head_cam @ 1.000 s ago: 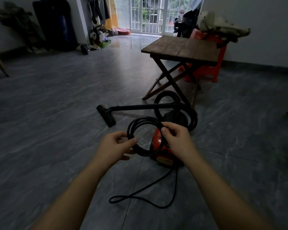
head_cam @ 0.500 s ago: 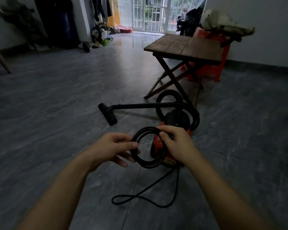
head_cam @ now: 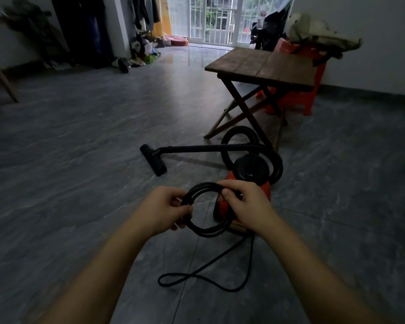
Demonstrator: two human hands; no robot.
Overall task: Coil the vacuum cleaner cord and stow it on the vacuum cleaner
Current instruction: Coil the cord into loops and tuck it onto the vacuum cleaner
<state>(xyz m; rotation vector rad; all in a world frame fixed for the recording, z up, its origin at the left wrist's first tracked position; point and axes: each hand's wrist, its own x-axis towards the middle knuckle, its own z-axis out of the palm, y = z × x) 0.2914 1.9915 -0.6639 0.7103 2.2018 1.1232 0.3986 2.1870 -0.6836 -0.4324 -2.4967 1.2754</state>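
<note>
Holding: cord coil is up in the air betw. both hands, in front of the vacuum cleaner and not on it.
L hand: thumb + fingers curled round coil's left side, pinching the loops together.
R hand: fingers curled over coil's top-right, clamped on the strands, thumb tip on the cord.
Coil: several black loops, roughly round.
Loose cord: two strands drop from behind R wrist to a slack loop on the floor, close to the person.
Vac: red body, black top, on floor just beyond the hands. Hose looped round it. Wand w/ nozzle lies out to the left.
Edges: folding table legs stand just behind the vac.
Room: wide stretch of floor left of the nozzle & right of the vac.
</note>
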